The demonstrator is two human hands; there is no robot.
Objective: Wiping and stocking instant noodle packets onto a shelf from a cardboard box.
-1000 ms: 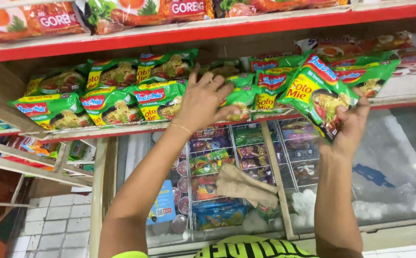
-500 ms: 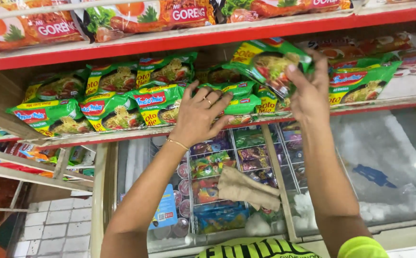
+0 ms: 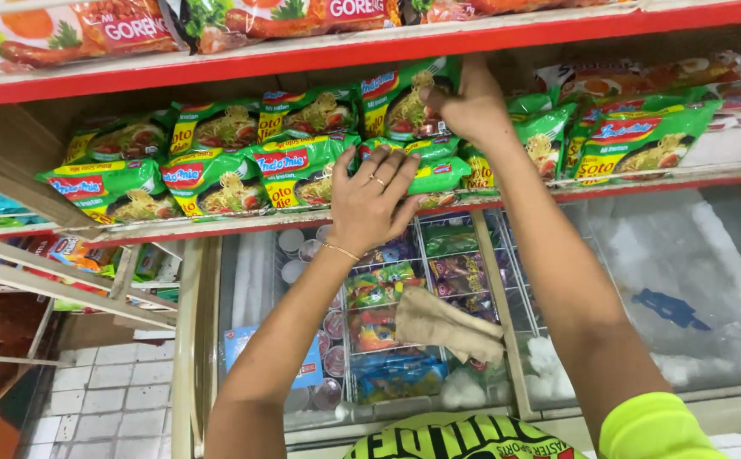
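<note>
While I watch through the head camera, my right hand [image 3: 470, 104] is raised to the back of the wooden shelf with the red front edge [image 3: 642, 180], fingers and thumb pinched on the corner of a green plastic instant-noodle packet [image 3: 404, 100]. That packet stands tilted at the top of the rear row, just under the upper red shelf [image 3: 489, 42]. My left hand [image 3: 372, 202] lies flat, fingers spread wide, palm pressing on the front-row green noodle packets [image 3: 425, 170] near the shelf's front edge; it grips nothing. A ring sits on one finger, a thin bracelet on the wrist.

Left of both hands, more green noodle packets [image 3: 209, 174] lie overlapped in two rows. Right of the right forearm, another cluster of green packets [image 3: 642, 140] leans against the back. On the upper shelf lie red and orange packets [image 3: 115, 30].

Below the shelf, a glass-topped chest freezer [image 3: 693, 280] holds colourful wrapped items in wire baskets [image 3: 455, 272]. A folded tan cloth [image 3: 447, 327] rests on the glass between my forearms. White tiled floor [image 3: 115, 399] shows lower left.
</note>
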